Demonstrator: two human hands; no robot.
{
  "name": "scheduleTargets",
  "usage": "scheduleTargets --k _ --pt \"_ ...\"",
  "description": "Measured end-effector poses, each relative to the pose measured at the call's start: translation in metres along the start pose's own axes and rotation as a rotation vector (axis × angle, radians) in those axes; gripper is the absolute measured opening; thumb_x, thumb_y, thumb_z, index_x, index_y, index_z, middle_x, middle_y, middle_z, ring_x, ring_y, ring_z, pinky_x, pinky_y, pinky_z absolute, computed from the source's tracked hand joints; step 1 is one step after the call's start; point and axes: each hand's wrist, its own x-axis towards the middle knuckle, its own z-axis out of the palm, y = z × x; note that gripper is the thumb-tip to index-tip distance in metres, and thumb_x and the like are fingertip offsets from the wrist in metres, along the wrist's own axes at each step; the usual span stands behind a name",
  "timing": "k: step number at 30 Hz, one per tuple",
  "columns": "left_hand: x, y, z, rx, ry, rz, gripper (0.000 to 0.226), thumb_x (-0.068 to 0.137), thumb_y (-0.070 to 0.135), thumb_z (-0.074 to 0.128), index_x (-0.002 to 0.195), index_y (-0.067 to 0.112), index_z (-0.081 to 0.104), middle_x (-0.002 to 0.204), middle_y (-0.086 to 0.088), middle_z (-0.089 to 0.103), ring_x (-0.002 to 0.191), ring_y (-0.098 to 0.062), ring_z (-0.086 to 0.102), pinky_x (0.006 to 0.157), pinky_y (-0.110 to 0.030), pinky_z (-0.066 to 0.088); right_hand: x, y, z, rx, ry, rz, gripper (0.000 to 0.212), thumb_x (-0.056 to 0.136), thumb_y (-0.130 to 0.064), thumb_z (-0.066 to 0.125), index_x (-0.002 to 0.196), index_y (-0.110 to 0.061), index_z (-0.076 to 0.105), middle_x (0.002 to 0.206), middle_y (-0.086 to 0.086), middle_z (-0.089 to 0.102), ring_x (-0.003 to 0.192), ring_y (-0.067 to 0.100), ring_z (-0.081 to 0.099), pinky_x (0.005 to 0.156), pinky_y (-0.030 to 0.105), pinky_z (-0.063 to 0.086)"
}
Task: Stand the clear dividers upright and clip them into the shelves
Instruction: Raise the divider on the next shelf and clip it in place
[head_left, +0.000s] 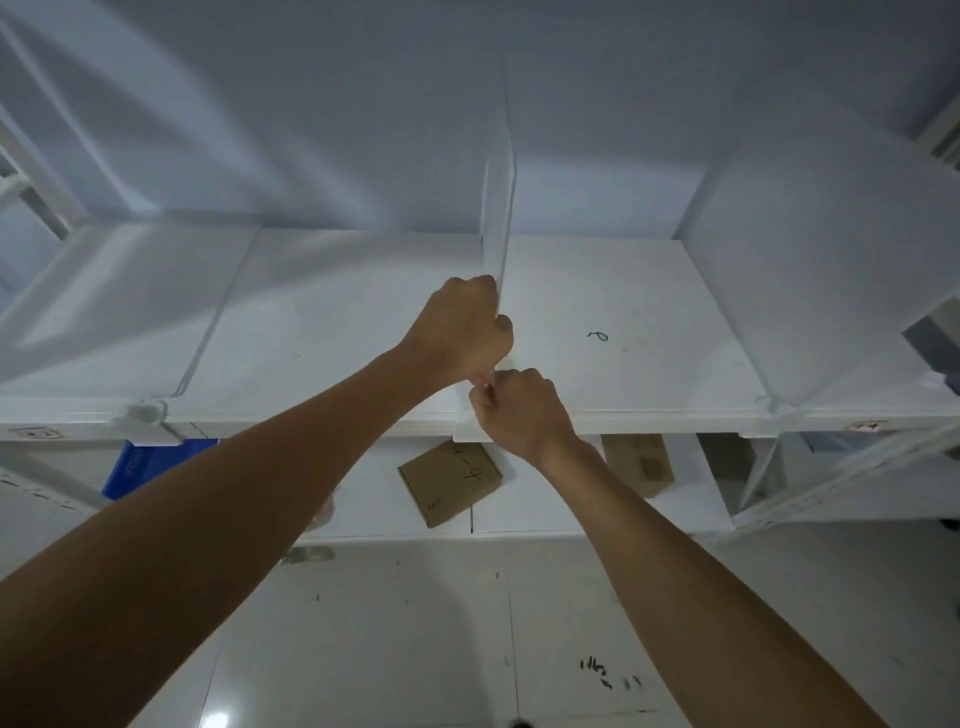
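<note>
Two hands meet at the near edge of the shelf (623, 312), both on one upright divider (500, 208). My left hand (460, 332) is clenched round the divider's near vertical edge, just above the shelf top. My right hand (522, 410) is curled tight at the divider's foot, fingertips pinched on the clip (467, 431) that hooks over the shelf lip; what exactly they pinch is hidden by the knuckles. The two hands touch, left above and slightly farther, right below and nearer.

From the grip the divider runs straight away from me: its long axis lies near-to-far across the shelf, ending at the back wall, and the panel stands close to vertical. I judge the right hand nearer the seating point, so the press onto the lip falls to it while the left keeps the panel plumb.

Farther out, a left divider (208, 332) and a right divider (810, 291) already stand clipped. Below lies a box (449, 480).
</note>
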Motion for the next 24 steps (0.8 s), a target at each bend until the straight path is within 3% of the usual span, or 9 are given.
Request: scheduleTargets --k 4,7,10,13,16,20,24 --pt "0.003 -0.002 -0.001 0.029 0.009 0.001 0.022 0.081 0.012 0.042 0.087 -0.006 0.053 0.07 -0.023 0.069 0.065 -0.039 0.071 0.069 -0.053 0.061 0.004 0.005 0.003 0.052 0.003 -0.017 0.038 0.101 -0.025 0.037 0.071 -0.009 0.053 0.053 -0.004 0.04 0.055 0.018 0.045 0.064 0.029 0.035" --pt "0.003 -0.001 0.001 0.038 0.017 0.022 0.019 0.083 0.012 0.043 0.085 -0.005 0.052 0.068 -0.022 0.067 0.063 -0.038 0.07 0.068 -0.053 0.06 0.004 0.006 0.007 0.055 0.009 -0.023 0.037 0.101 -0.024 0.038 0.07 -0.01 0.054 0.052 -0.005 0.039 0.05 0.01 0.04 0.062 0.028 0.035" --pt "0.004 0.001 0.002 0.089 0.016 0.063 0.014 0.086 0.01 0.045 0.075 0.001 0.046 0.062 -0.014 0.058 0.059 -0.034 0.06 0.06 -0.042 0.055 0.005 0.002 0.008 0.02 0.035 -0.022 0.045 0.1 -0.023 0.041 0.056 -0.02 0.032 0.05 -0.005 0.034 0.047 0.009 0.032 0.053 0.027 0.027" --pt "0.004 0.0 0.002 0.104 0.043 0.075 0.028 0.089 0.008 0.048 0.065 0.011 0.033 0.06 -0.006 0.042 0.058 -0.025 0.044 0.05 -0.033 0.035 0.005 -0.002 0.006 -0.016 0.032 -0.009 0.049 0.102 -0.025 0.04 0.056 -0.024 0.024 0.053 -0.006 0.033 0.049 0.008 0.031 0.054 0.027 0.026" --pt "0.002 -0.006 0.003 0.077 0.066 0.063 0.033 0.088 0.006 0.048 0.062 0.013 0.028 0.057 -0.005 0.038 0.054 -0.022 0.038 0.047 -0.031 0.03 0.007 -0.002 0.008 -0.024 0.014 -0.014 0.048 0.103 -0.026 0.038 0.057 -0.023 0.025 0.055 -0.006 0.034 0.053 0.012 0.036 0.062 0.028 0.031" --pt "0.002 -0.007 0.001 0.068 0.068 0.066 0.033 0.088 0.006 0.047 0.062 0.014 0.028 0.057 -0.005 0.038 0.053 -0.022 0.039 0.046 -0.03 0.03 0.006 -0.004 0.007 -0.073 0.033 -0.044 0.035 0.103 -0.024 0.037 0.07 -0.012 0.043 0.059 0.0 0.039 0.058 0.02 0.04 0.061 0.029 0.03" --pt "0.005 0.001 -0.001 0.044 0.036 0.045 0.022 0.091 0.011 0.048 0.071 0.008 0.041 0.062 -0.008 0.048 0.058 -0.027 0.052 0.05 -0.033 0.042 0.004 -0.002 0.006 -0.112 0.087 -0.036 0.029 0.103 -0.021 0.037 0.079 -0.009 0.048 0.067 0.003 0.047 0.063 0.023 0.042 0.063 0.029 0.03"
